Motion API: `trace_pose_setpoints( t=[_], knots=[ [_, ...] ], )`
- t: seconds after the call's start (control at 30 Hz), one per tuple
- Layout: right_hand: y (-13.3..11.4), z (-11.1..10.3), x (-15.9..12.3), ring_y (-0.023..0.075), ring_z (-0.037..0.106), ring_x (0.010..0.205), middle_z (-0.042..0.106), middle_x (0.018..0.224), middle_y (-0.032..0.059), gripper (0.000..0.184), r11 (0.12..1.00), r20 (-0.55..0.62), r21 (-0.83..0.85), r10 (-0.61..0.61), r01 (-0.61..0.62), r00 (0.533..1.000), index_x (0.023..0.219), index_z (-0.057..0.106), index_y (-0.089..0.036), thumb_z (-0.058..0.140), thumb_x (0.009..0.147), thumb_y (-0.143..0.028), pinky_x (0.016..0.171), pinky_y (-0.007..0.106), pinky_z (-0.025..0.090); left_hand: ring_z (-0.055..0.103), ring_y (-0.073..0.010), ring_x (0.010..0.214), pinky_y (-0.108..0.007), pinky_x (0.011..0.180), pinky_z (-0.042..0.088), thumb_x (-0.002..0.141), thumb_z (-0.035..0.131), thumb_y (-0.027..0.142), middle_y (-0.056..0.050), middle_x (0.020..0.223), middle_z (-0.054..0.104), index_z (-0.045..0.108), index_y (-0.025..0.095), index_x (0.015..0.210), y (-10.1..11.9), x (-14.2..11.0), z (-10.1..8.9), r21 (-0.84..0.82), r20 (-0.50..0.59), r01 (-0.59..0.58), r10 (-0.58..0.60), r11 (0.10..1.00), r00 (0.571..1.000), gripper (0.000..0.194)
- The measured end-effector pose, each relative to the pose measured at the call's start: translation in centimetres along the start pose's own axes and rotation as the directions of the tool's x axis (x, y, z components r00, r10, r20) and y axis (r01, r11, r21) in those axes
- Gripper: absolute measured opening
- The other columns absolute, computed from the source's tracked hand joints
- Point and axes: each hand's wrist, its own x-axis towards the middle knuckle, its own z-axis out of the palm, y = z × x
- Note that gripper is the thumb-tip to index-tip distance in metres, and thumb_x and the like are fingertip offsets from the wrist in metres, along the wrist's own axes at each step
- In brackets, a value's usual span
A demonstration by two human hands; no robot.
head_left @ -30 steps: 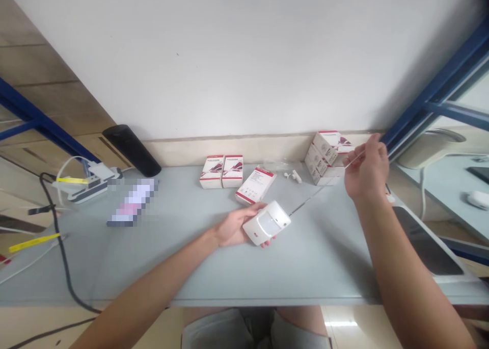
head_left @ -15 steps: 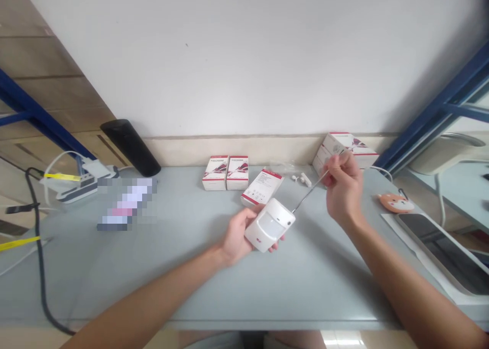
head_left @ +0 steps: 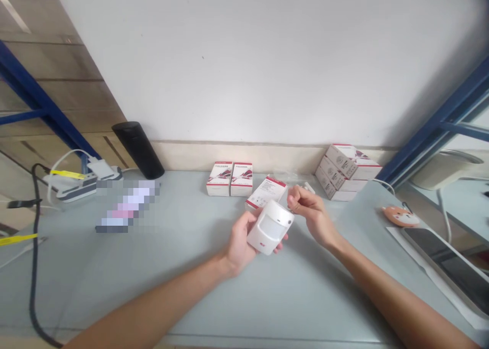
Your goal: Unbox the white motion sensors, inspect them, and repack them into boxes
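A white motion sensor (head_left: 270,229) with a curved window and a small red mark is held tilted above the table. My left hand (head_left: 241,242) is wrapped round it from the left and below, with fingertips showing past its right edge. Close to the sensor's upper right corner, my right hand (head_left: 311,211) is closed in a pinch on the sensor's thin metal antenna. Most of the antenna is hidden by the fingers. Just behind the sensor lies a flat white and red box (head_left: 266,191).
Two small boxes (head_left: 242,180) stand near the wall, with a stack of boxes (head_left: 338,171) further right. At left are a black cylinder (head_left: 138,150), a power strip (head_left: 89,185) and a blurred-out phone (head_left: 128,206). An orange pouch (head_left: 401,216) and a dark-screened phone (head_left: 446,262) lie at right.
My right hand has moved left and down to the sensor, and the long stretch of antenna that showed is now pushed in or hidden. My left hand still holds the sensor.
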Motion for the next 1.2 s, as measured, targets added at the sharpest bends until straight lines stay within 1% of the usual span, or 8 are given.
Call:
trace_pose_setpoints(
  t=[0.1,0.17,0.27,0.37,0.53,0.7,0.93,1.2],
  knots=[
    [0.3,-1.9,1.1,0.0202,0.056,0.08,0.063,0.087,0.0029,0.043,0.967,0.021,-0.247,-0.066,0.07,0.998,0.084,0.065,-0.024,0.047,0.104,-0.058,0.075,0.036,0.048,0.073,-0.0304,0.076,-0.039,0.074,0.051,0.091,0.049,0.038,-0.021,0.097,0.079,0.066,0.008,0.126,0.6,0.0,0.3,-0.037,-0.01,-0.049,0.048,0.998,0.999,0.05],
    [1.2,-3.3,2.0,0.0279,0.06,0.109,0.069,0.116,0.0071,0.049,0.85,-0.036,-0.518,-0.13,0.093,0.991,0.102,0.075,-0.028,0.036,0.108,-0.056,0.098,0.048,0.049,0.072,-0.0303,0.078,-0.039,0.077,0.051,0.09,0.051,0.037,-0.021,0.098,0.079,0.068,0.008,0.122,1.2,0.1,0.2,-0.063,-0.019,-0.089,0.088,0.994,0.996,0.047],
    [3.6,-4.9,3.1,0.04,0.038,0.145,0.058,0.154,0.0047,0.045,0.563,-0.085,-0.822,-0.258,0.079,0.962,0.11,0.08,-0.033,0.042,0.106,-0.055,0.118,0.065,0.035,0.072,-0.0311,0.08,-0.041,0.08,0.05,0.089,0.052,0.034,-0.022,0.1,0.078,0.069,0.006,0.122,2.2,0.4,-0.1,-0.095,-0.001,-0.089,0.09,0.991,0.996,0.047],
    [6.0,-5.5,3.9,0.0431,0.031,0.154,0.059,0.156,0.0016,0.042,0.41,-0.025,-0.909,-0.24,0.078,0.97,0.11,0.081,-0.032,0.043,0.106,-0.049,0.122,0.071,0.028,0.072,-0.0317,0.082,-0.042,0.083,0.049,0.088,0.052,0.033,-0.022,0.1,0.078,0.069,0.005,0.124,2.8,0.6,-0.4,-0.123,0.018,-0.049,0.051,0.991,0.999,0.049],
    [6.8,-5.3,4.1,0.0415,0.04,0.147,0.07,0.142,0.0056,0.043,0.415,-0.006,-0.904,-0.252,0.102,0.968,0.132,0.073,-0.026,0.042,0.107,-0.041,0.117,0.07,0.037,0.073,-0.0321,0.083,-0.043,0.085,0.05,0.09,0.05,0.032,-0.024,0.102,0.077,0.068,0.003,0.127,3.0,0.5,-0.3,-0.176,-0.014,-0.002,0.0,0.984,1.0,0.051],
    [4.6,-4.5,3.4,0.0341,0.057,0.119,0.073,0.135,0.0064,0.037,0.464,0.006,-0.855,-0.439,0.233,0.898,0.13,0.074,-0.026,0.047,0.107,-0.035,0.104,0.057,0.052,0.073,-0.0308,0.087,-0.043,0.089,0.053,0.094,0.048,0.031,-0.027,0.107,0.077,0.067,0.001,0.13,3.5,0.3,0.0,-0.232,-0.047,0.021,-0.033,0.973,0.998,0.051],
    [3.4,-3.2,2.2,0.0273,0.067,0.11,0.076,0.124,0.0048,0.036,0.472,0.125,-0.787,-0.508,0.396,0.852,0.125,0.075,-0.03,0.049,0.104,-0.018,0.094,0.046,0.058,0.074,-0.0313,0.096,-0.042,0.091,0.056,0.095,0.047,0.027,-0.026,0.108,0.077,0.07,0.0,0.122,4.1,0.7,-0.2,-0.251,-0.123,-0.026,-0.005,0.968,0.992,0.045],
    [3.1,-3.1,2.2,0.0231,0.061,0.095,0.081,0.111,-0.0008,0.04,0.293,0.161,-0.812,-0.718,0.504,0.677,0.111,0.076,-0.03,0.057,0.095,0.002,0.081,0.039,0.058,0.074,-0.0325,0.097,-0.043,0.091,0.055,0.096,0.049,0.027,-0.027,0.111,0.077,0.067,-0.001,0.128,4.5,0.2,0.3,-0.172,-0.158,-0.031,0.003,0.985,0.987,0.046]
  ],
)
